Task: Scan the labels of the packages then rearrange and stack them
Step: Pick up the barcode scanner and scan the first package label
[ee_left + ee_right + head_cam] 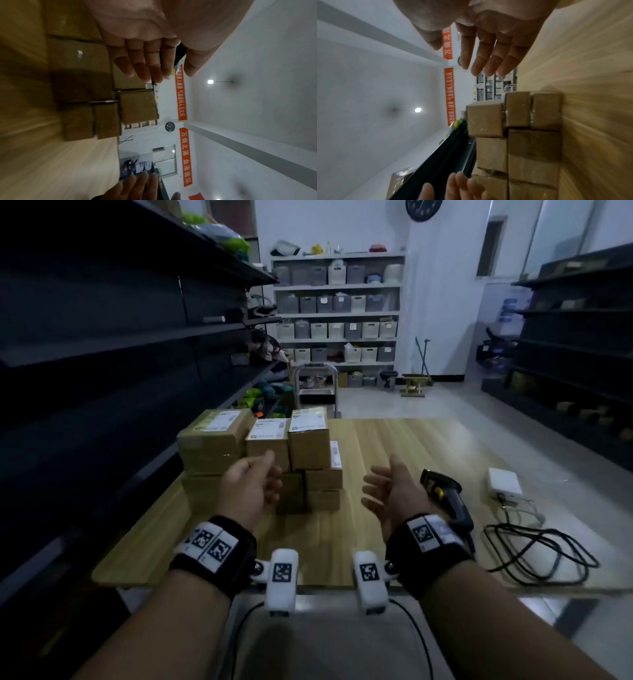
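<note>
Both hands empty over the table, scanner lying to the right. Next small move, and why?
Probably the right hand goes right to grip the barcode scanner. Both hands hover open, the left hand in front of the stacked packages, whose white labels face up, and the scanner lies untouched on the table.

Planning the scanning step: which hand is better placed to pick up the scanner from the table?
The right hand. It hovers empty and open just beside the scanner, which lies on the table to its right. The left hand, also empty, is over by the boxes, farther away.
</note>
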### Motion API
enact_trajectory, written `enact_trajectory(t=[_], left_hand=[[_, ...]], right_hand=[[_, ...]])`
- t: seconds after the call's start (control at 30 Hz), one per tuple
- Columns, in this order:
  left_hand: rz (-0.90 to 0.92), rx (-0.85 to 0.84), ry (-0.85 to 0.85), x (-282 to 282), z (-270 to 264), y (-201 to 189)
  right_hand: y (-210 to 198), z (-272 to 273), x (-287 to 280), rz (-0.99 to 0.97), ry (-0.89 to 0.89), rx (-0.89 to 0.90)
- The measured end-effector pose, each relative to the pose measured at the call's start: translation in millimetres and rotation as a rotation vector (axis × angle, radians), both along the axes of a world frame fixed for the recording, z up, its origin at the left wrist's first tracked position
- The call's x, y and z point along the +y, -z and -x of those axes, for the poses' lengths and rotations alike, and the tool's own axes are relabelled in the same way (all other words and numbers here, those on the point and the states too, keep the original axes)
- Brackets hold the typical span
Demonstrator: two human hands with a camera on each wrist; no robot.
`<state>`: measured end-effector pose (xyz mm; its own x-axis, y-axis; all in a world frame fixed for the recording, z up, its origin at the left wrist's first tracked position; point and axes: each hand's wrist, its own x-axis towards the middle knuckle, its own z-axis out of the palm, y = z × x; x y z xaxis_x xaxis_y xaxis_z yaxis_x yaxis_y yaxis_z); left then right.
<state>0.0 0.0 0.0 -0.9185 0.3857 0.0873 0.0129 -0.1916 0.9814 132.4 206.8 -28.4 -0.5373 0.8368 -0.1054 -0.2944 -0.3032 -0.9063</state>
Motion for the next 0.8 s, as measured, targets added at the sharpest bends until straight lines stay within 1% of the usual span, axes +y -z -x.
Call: enact_trajectory(t=[0.1, 0.17, 0.23, 0.33, 0.4, 0.47, 0.53, 0.6, 0.8], left_hand=[[0.034, -0.118, -0.025, 6.4, 8.1, 28.6], [0.045, -0.16, -0.034, 15.6, 14.0, 56.5], [0.06, -0.194, -0.028, 24.9, 19.4, 76.2], [0.059, -0.27, -0.001, 32.0, 23.2, 103.2], [0.006, -0.314, -0.016, 36.1, 27.8, 113.0], [-0.028, -0.349, -0.032, 40.0, 34.0, 117.1], [-0.039, -0.357, -0.028, 42.1, 37.9, 119.1], [-0.042, -0.33, -0.03, 43.0, 37.9, 122.7], [0.002, -0.235, -0.08, 45.1, 38.9, 135.7]], right_hand=[[21.2, 3.2, 1.0, 0.143, -0.012, -0.058], [44.2, 8.0, 3.7, 0.214, 0.003, -0.089], [58.5, 12.5, 8.9, 0.269, 0.03, -0.094], [70.2, 14.1, 13.0, 0.36, 0.051, 0.003], [71.7, 15.2, 20.0, 0.406, 0.043, 0.066], [73.4, 17.9, 27.0, 0.407, 0.049, 0.076], [75.6, 21.6, 27.3, 0.348, 0.038, 0.048], [80.0, 23.9, 25.9, 0.304, 0.026, 0.039], [86.2, 22.3, 30.2, 0.307, 0.006, 0.068]])
